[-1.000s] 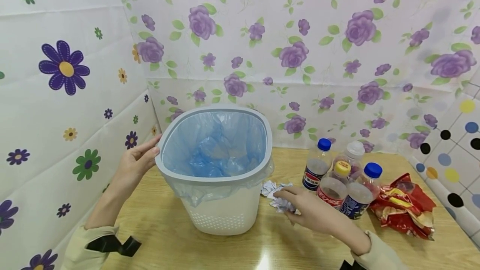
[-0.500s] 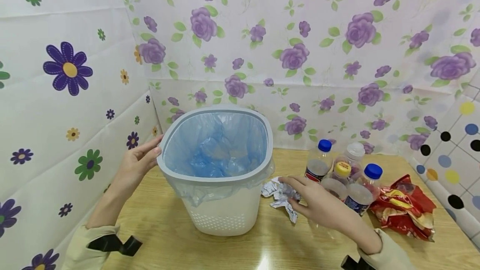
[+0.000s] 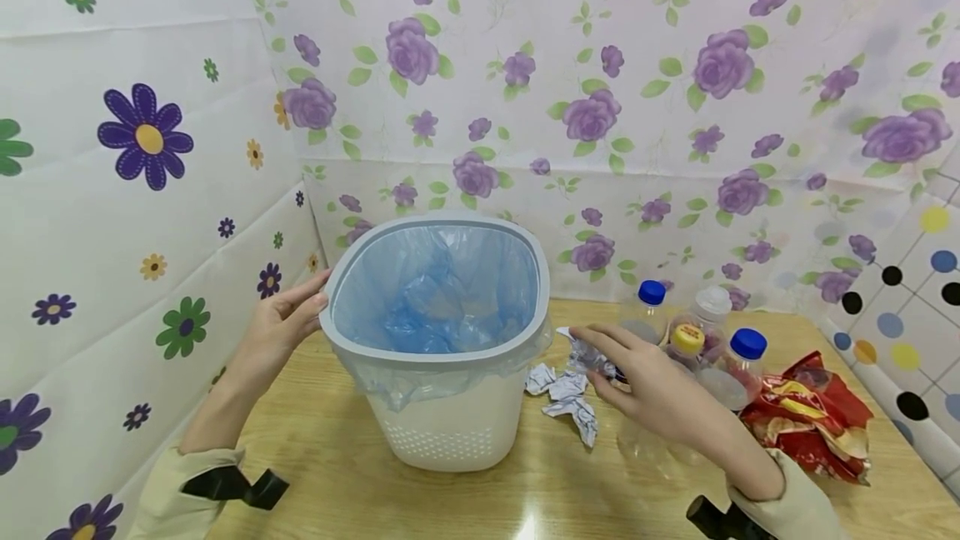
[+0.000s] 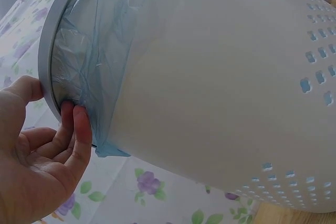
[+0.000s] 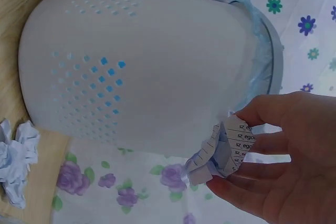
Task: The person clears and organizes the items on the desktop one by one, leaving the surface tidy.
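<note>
A white trash bin (image 3: 450, 432) with a grey rim and a blue plastic liner (image 3: 427, 315) stands upright on the table. My left hand (image 3: 273, 340) grips its left rim; in the left wrist view the thumb lies on the rim (image 4: 45, 61) and the fingers touch the liner below it. My right hand (image 3: 652, 377) pinches a crumpled paper ball (image 5: 226, 150) with printed lines, held above the table right of the bin. More crumpled paper (image 3: 570, 398) lies on the table below that hand.
Several plastic bottles (image 3: 738, 369), with blue, yellow and white caps, stand to the right, partly behind my right hand. Beside them lies a red snack bag (image 3: 813, 419). Flowered cloth (image 3: 510, 132) hangs behind the wooden table (image 3: 322, 473).
My right hand has picked a paper ball out of the crumpled paper and lifted it, shifting slightly right. The left hand stays at the rim.
</note>
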`<state>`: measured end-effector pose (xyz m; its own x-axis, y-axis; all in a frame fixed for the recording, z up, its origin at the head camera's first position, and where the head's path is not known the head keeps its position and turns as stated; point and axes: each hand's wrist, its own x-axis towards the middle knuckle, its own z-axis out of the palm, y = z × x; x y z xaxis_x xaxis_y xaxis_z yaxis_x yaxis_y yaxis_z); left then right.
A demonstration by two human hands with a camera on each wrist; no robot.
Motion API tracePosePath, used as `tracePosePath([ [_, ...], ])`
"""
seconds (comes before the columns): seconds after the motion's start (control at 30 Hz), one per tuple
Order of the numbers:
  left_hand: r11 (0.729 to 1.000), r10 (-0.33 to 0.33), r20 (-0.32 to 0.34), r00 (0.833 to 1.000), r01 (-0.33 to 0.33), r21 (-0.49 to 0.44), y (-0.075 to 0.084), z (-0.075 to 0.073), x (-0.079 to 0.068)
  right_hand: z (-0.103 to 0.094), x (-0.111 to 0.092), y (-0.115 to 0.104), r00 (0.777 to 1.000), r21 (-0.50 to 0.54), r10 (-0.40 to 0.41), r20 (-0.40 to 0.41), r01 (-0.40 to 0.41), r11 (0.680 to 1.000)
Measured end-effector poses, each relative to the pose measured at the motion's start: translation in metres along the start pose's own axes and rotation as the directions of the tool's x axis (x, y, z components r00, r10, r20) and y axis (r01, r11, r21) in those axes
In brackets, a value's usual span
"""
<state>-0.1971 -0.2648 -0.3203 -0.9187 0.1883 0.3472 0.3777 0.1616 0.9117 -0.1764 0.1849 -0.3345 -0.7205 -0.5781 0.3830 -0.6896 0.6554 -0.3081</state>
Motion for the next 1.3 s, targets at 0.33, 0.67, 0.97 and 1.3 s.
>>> tracePosePath([
  [0.33, 1.000, 0.002, 0.003, 1.000, -0.002, 0.010, 0.000, 0.000, 0.000, -0.017, 0.006, -0.002, 0.990, -0.104, -0.036, -0.140, 0.022, 0.994],
  [0.67, 0.999, -0.004, 0.007, 1.000, 0.004, 0.032, 0.002, 0.000, 0.001, -0.034, 0.018, -0.010, 0.980, -0.138, -0.056, -0.192, 0.030, 0.990],
  [0.97, 1.000, -0.002, 0.006, 1.000, 0.002, 0.017, 0.003, -0.003, -0.002, -0.041, 0.038, -0.023, 0.967, -0.105, -0.136, -0.214, 0.115, 0.988],
  [1.3, 0.999, -0.009, 0.008, 1.000, 0.009, 0.047, 0.002, -0.001, 0.001, -0.045, 0.063, -0.036, 0.930, -0.079, -0.295, -0.219, 0.285, 0.955],
])
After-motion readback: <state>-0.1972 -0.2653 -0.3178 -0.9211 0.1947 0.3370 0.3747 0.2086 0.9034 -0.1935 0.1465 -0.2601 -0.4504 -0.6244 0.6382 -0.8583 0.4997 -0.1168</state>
